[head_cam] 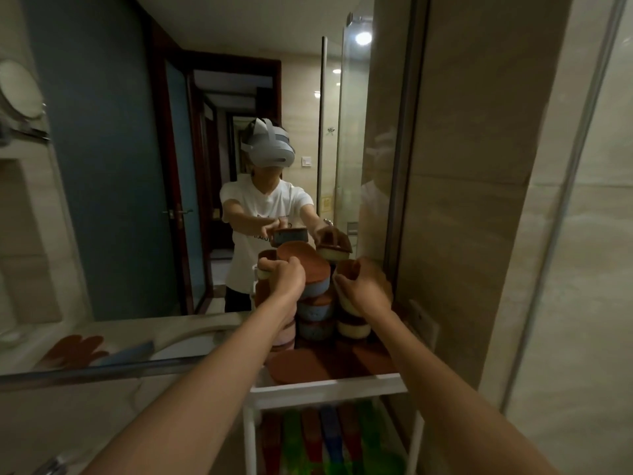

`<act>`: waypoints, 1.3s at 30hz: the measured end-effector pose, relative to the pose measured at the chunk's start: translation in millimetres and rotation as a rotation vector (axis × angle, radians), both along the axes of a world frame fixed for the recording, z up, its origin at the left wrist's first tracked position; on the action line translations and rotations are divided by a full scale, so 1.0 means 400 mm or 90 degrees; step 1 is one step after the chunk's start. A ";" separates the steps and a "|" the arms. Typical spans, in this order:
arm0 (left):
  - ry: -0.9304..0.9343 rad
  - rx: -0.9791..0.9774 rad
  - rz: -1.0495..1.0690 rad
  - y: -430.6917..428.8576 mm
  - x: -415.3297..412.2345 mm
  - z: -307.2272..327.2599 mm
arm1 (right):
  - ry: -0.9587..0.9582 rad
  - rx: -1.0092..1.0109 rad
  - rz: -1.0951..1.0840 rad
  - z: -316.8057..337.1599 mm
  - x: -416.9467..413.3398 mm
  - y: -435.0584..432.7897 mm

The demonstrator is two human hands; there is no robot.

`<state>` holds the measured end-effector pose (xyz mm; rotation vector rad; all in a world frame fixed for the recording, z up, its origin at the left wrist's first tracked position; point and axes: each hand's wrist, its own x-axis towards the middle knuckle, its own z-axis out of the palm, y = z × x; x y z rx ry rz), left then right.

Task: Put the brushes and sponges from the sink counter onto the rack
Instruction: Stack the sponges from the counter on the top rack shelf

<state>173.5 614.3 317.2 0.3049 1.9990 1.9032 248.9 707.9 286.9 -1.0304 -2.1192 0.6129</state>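
Observation:
A white rack (pixel 329 389) stands at the right end of the sink counter, against the mirror. Its top shelf carries stacks of sponges with brown scouring tops: a blue stack (pixel 315 311) in the middle, a cream stack (pixel 352 329) on the right, a pink one (pixel 286 334) on the left. My left hand (pixel 284 274) grips a cream sponge with a brown top at the top of the left stack. My right hand (pixel 364 286) grips another cream sponge with a brown top over the right stack. A flat brown sponge (pixel 294 366) lies at the shelf's front.
The lower shelf holds several upright coloured brushes or sponges (pixel 325 440), blurred. On the counter (pixel 102 406) to the left lies an orange glove-shaped item (pixel 73 349) beside a blue one. The mirror (pixel 171 166) rises behind, a tiled wall (pixel 479 200) closes the right side.

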 end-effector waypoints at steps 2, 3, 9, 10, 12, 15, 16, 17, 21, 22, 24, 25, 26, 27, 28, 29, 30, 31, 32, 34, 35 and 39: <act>-0.001 -0.003 0.003 0.006 -0.012 -0.003 | -0.050 0.010 0.007 -0.007 -0.011 0.005; -0.005 -0.001 0.001 0.006 -0.012 -0.002 | -0.077 0.013 0.011 -0.013 -0.016 0.008; -0.033 0.040 -0.015 0.012 -0.022 -0.016 | -0.140 0.014 0.077 -0.010 -0.005 0.001; -0.037 0.048 -0.021 0.024 -0.037 -0.023 | -0.135 0.014 0.108 -0.001 0.006 -0.001; -0.047 0.049 -0.032 0.012 -0.023 -0.001 | -0.052 0.006 0.138 0.017 0.024 -0.007; -0.020 0.103 -0.044 -0.005 0.012 0.034 | 0.128 -0.020 0.124 0.041 0.053 -0.029; -0.019 0.117 -0.049 0.005 0.013 0.033 | 0.142 -0.025 0.153 0.048 0.064 -0.044; -0.020 0.133 -0.058 0.014 0.017 0.035 | 0.125 -0.018 0.193 0.051 0.075 -0.057; -0.036 0.172 -0.122 0.024 0.053 0.053 | 0.042 0.051 0.221 0.040 0.104 -0.083; -0.033 0.166 -0.155 0.028 0.061 0.054 | 0.056 0.052 0.209 0.036 0.109 -0.078; -0.030 0.144 -0.222 0.039 0.072 0.052 | 0.096 0.040 0.176 0.037 0.121 -0.068; -0.012 0.130 -0.244 0.045 0.074 0.047 | 0.112 0.035 0.150 0.036 0.127 -0.061; 0.037 0.110 -0.252 0.048 0.074 0.042 | 0.113 0.038 0.110 0.035 0.133 -0.054; 0.121 0.071 -0.244 0.048 0.075 0.037 | 0.098 0.047 0.063 0.030 0.140 -0.046; 0.228 0.016 -0.229 0.046 0.078 0.030 | 0.071 0.062 0.017 0.022 0.146 -0.038; 0.339 -0.049 -0.218 0.043 0.078 0.019 | 0.036 0.080 -0.019 0.012 0.152 -0.032; 0.445 -0.122 -0.223 0.043 0.075 0.004 | -0.001 0.098 -0.046 0.001 0.158 -0.028; 0.530 -0.201 -0.244 0.045 0.072 -0.014 | -0.036 0.108 -0.064 -0.009 0.162 -0.023; 0.598 -0.274 -0.271 0.047 0.068 -0.031 | -0.066 0.102 -0.075 -0.019 0.163 -0.015; 0.658 -0.371 -0.338 0.051 0.061 -0.063 | -0.107 0.059 -0.081 -0.030 0.158 0.002; 0.672 -0.401 -0.368 0.052 0.058 -0.076 | -0.118 0.036 -0.078 -0.032 0.154 0.010; 0.776 -0.500 -0.395 0.056 0.050 -0.099 | -0.157 0.002 -0.057 -0.039 0.142 0.023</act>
